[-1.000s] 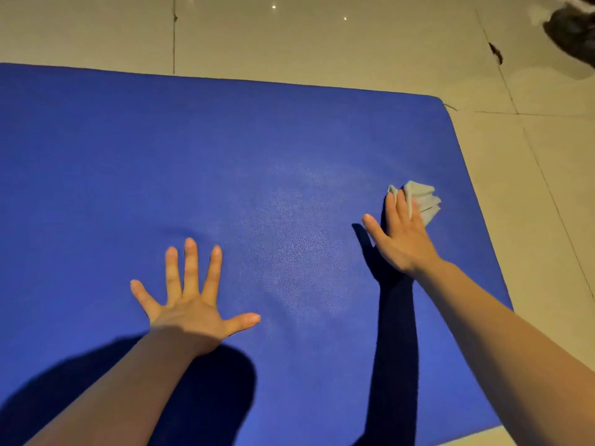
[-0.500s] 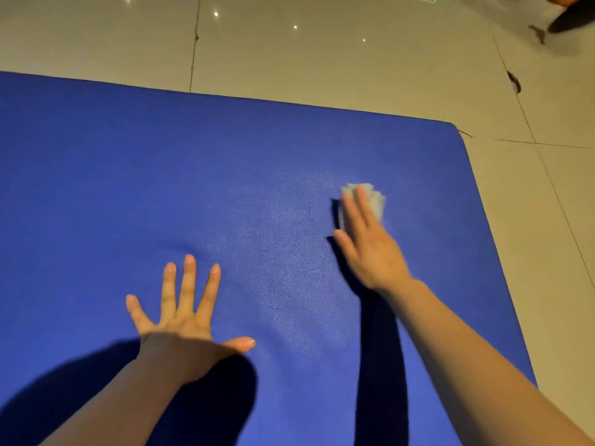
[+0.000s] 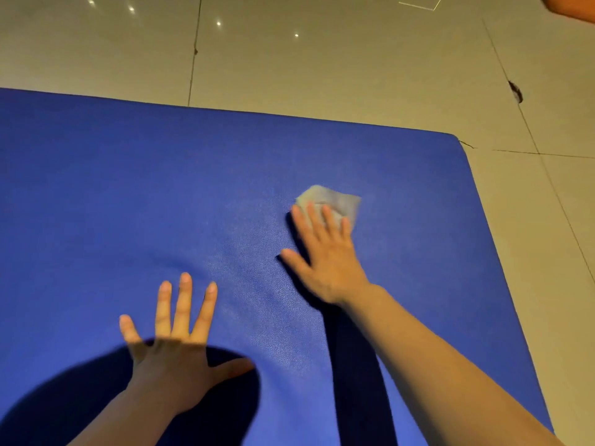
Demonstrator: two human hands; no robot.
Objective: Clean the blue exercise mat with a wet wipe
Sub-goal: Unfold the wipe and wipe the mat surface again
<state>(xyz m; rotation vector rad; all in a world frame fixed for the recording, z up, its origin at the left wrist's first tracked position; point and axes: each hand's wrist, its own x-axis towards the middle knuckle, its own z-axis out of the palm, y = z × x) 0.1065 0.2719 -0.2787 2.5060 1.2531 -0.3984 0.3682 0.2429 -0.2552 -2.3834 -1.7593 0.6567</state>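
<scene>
The blue exercise mat [image 3: 161, 194] fills most of the head view, its far right corner at the upper right. A crumpled pale wet wipe [image 3: 335, 199] lies on the mat right of centre. My right hand [image 3: 322, 255] presses flat on the wipe with straight fingers, covering its near part. My left hand [image 3: 174, 346] rests flat on the mat at the lower left, fingers spread wide, its wrist in shadow.
Glossy beige floor tiles [image 3: 322, 59] surround the mat at the back and right. A dark chip [image 3: 516, 91] marks a tile joint at the upper right. An orange object [image 3: 573, 8] shows at the top right corner.
My right hand has slid the wipe leftward across the mat, away from the right edge. My left hand stays planted; the view has tilted so the mat sits lower.
</scene>
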